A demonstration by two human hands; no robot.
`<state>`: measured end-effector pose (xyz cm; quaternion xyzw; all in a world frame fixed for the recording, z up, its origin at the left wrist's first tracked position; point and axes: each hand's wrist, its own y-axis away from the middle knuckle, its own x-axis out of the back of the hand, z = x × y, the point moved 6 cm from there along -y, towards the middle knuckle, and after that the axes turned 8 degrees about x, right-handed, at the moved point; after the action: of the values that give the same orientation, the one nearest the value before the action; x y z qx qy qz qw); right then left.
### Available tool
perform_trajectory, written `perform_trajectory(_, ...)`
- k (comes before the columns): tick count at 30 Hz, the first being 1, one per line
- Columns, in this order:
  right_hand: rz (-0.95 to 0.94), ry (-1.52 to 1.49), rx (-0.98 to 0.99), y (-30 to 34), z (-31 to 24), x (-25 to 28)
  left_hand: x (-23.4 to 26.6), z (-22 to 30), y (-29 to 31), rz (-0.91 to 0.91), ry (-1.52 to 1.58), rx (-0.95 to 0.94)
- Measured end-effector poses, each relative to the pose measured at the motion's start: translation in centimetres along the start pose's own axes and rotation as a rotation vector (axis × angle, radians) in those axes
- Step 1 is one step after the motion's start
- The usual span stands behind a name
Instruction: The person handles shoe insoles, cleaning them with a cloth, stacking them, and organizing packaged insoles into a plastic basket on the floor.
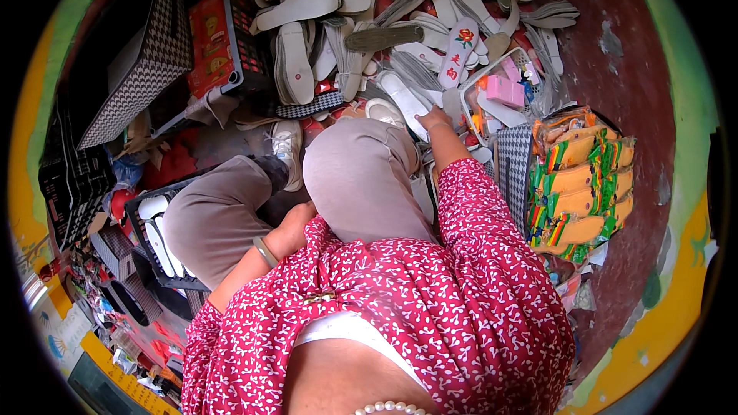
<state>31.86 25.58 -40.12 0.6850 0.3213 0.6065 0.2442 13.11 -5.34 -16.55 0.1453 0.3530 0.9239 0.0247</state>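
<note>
A white insole lay just beside the right shoe and was touched along its right edge by the right hand; the thumb was laid against it, but whether it was pinched could not be told, the fingertips being poorly seen. The left hand was rested against the right thigh, partly covered by the red patterned shirt, so its state could not be told either. Just right of the insole, a pink box was held in a white basket. Beyond, a loose heap of insoles was spread, with a flowered insole among them. Nearer, yellow packets were stacked beside a checked box. As a judgement, neighbouring insoles could be dragged along if the white one were pulled sharply, since they were crowded together; the basket could be tipped if it were caught by the arm.
</note>
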Motion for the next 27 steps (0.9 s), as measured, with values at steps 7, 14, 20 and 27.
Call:
perform_trajectory(7,0.047,-0.037,-0.068,2.1,-1.2,0.6,0.3,0.4,0.5,-0.024,-0.004,0.076)
perform_trajectory(14,0.044,-0.263,0.006,-1.3,1.3,-1.4,-0.2,-1.0,0.6,-0.009,0.017,0.032)
perform_trajectory(20,-0.075,-0.21,0.116,-1.2,0.8,-1.2,-0.1,-1.4,0.4,0.01,0.04,0.059)
perform_trajectory(27,0.173,-0.226,0.306,4.9,-4.1,2.4,-0.2,-0.6,0.6,0.014,0.006,0.024)
